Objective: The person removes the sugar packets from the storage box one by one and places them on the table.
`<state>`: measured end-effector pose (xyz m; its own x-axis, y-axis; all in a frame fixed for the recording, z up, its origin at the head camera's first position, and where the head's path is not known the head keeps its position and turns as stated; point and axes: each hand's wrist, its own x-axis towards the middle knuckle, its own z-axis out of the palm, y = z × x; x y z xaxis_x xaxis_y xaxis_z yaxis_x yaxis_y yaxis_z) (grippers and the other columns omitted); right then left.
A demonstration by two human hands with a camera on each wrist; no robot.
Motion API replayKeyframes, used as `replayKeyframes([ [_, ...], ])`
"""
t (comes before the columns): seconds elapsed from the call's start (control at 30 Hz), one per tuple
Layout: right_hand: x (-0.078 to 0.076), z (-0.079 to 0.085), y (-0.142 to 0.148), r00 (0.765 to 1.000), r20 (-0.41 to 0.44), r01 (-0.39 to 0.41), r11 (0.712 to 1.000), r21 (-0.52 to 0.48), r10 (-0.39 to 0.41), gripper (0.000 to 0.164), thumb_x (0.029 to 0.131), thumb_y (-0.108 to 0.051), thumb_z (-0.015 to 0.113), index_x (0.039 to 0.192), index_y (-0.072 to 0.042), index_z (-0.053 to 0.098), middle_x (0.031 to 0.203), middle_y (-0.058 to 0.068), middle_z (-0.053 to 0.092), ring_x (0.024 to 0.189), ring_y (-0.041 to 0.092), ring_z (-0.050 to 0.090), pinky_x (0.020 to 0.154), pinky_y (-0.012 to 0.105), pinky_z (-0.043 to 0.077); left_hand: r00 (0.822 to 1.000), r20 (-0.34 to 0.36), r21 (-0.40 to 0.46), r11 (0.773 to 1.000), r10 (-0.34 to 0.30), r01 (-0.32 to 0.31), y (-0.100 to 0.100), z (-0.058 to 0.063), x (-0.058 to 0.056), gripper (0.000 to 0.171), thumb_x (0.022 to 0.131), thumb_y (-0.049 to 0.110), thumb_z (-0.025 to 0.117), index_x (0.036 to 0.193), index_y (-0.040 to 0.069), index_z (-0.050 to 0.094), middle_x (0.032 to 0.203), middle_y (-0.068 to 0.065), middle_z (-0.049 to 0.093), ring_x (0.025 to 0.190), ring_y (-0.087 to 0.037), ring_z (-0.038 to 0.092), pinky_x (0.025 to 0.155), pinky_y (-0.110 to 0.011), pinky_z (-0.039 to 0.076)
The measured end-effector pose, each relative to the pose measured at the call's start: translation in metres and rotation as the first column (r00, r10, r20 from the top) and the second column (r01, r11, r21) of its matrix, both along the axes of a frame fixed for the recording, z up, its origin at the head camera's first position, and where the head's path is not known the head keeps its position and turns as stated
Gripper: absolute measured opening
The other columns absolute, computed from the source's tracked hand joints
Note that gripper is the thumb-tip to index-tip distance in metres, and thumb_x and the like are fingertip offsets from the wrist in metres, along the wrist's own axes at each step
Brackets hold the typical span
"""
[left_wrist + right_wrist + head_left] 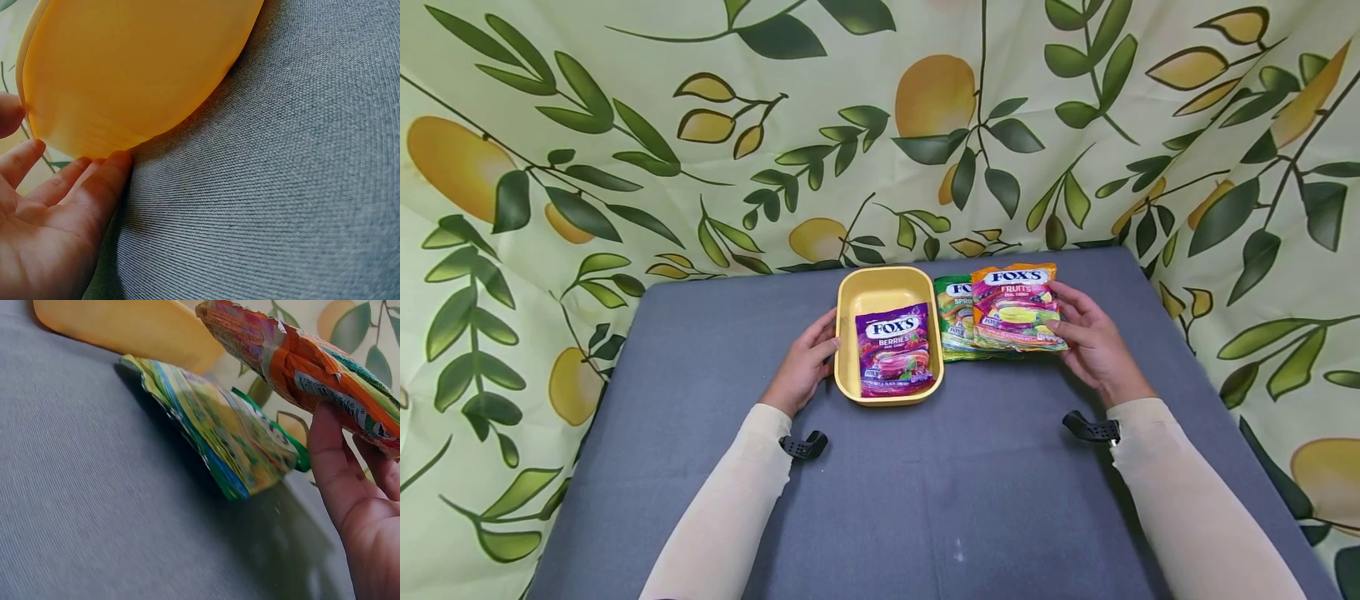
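Note:
My right hand (1093,346) pinches an orange Fox's Fruits candy bag (1013,300) by its right side. In the right wrist view this orange bag (312,381) is held up off the table, seen from its edge. A green Fox's candy bag (953,321) lies on the table below, partly hidden by the orange one. My left hand (805,362) touches the left side of a yellow tray (850,367). In the left wrist view its fingertips (119,162) rest against the tray's outer wall. A purple Fox's Berries candy bag (893,350) lies inside the tray.
A grey-blue cloth covers the table (925,492). Behind and at the sides hangs a curtain (865,167) printed with leaves and orange fruit. The tray stands near the table's back edge, left of the green bag.

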<state>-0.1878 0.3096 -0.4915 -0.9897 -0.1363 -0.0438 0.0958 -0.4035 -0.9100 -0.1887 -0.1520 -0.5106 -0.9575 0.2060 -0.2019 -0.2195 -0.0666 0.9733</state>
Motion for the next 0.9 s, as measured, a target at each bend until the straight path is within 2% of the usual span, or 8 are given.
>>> replayKeyframes([
  [0.27,0.002,-0.002,0.016,0.998,0.038,0.039,0.998,0.04,-0.04,0.066,0.109,0.007,0.058,0.169,-0.014,0.04,0.17,0.013,0.032,0.128,0.018,0.064,0.093,0.035,0.061,1.0,-0.001,0.009,1.0,-0.004,0.004,0.001,-0.001,0.0,0.063,0.113,0.014,0.055,0.173,0.019,0.034,0.168,-0.015,0.041,0.145,-0.033,0.051,0.11,-0.055,0.051],
  [0.5,0.003,-0.009,0.027,0.998,0.047,0.054,0.998,-0.035,-0.052,0.069,0.108,0.01,0.058,0.17,-0.014,0.039,0.169,0.012,0.031,0.124,0.017,0.067,0.092,0.035,0.061,1.0,-0.003,0.014,1.0,-0.005,0.005,-0.001,-0.002,0.0,0.063,0.113,0.014,0.055,0.172,0.019,0.035,0.168,-0.014,0.041,0.145,-0.033,0.052,0.11,-0.055,0.051],
  [0.6,0.003,-0.01,0.033,0.998,0.039,0.05,0.998,-0.038,-0.048,0.068,0.108,0.011,0.056,0.169,-0.014,0.04,0.168,0.011,0.034,0.124,0.018,0.067,0.091,0.035,0.061,1.0,-0.002,0.018,1.0,-0.002,0.002,0.0,-0.003,0.0,0.063,0.113,0.014,0.055,0.172,0.019,0.035,0.168,-0.015,0.042,0.144,-0.033,0.052,0.11,-0.054,0.051],
  [0.8,0.003,-0.014,0.048,0.998,0.017,0.059,0.998,-0.021,-0.058,0.065,0.108,0.013,0.055,0.166,-0.014,0.046,0.156,0.003,0.052,0.12,0.018,0.07,0.088,0.035,0.063,1.0,0.007,0.019,1.0,0.007,-0.007,0.001,0.0,0.001,0.063,0.112,0.014,0.056,0.172,0.019,0.036,0.167,-0.014,0.043,0.144,-0.032,0.053,0.11,-0.053,0.051],
  [0.9,0.002,-0.015,0.055,0.999,0.02,0.048,0.998,-0.047,-0.047,0.065,0.107,0.015,0.053,0.166,-0.013,0.046,0.155,0.003,0.053,0.118,0.018,0.071,0.086,0.035,0.063,1.0,0.001,0.027,1.0,0.004,-0.004,0.0,0.0,0.001,0.063,0.112,0.013,0.055,0.172,0.018,0.035,0.167,-0.015,0.042,0.144,-0.034,0.052,0.109,-0.053,0.052],
])
